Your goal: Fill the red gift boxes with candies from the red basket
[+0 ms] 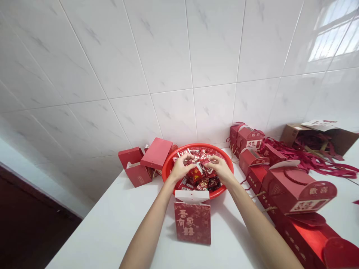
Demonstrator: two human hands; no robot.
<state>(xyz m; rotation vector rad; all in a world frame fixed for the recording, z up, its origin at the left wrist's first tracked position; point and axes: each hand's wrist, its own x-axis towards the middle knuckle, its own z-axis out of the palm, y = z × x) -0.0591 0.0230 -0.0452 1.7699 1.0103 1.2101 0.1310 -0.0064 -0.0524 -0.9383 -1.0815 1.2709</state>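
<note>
Both of my hands are over a red plastic basket (166, 175) filled with small wrapped candies (202, 184). My left hand (181, 169) is closed, thumb and fingers pinching the near edge of a red candy packet (197, 172). On the other side my right hand (220, 169) is also closed, its fingertips pinched at red wrapping beside that packet; exactly where one wrapper ends and another begins is hard to make out. In front of the basket, between my forearms, stands a dark red gift box (193, 224) with gold characters and its white-lined top flap up.
Left of the basket sit an open red box (137, 172) and a red lidded box (157, 153). Red handled gift boxes (300, 186) line the right side. Behind them are magenta ribbons (291, 153) and a cardboard box (288, 132). A tiled wall (171, 112) backs the white table (112, 216).
</note>
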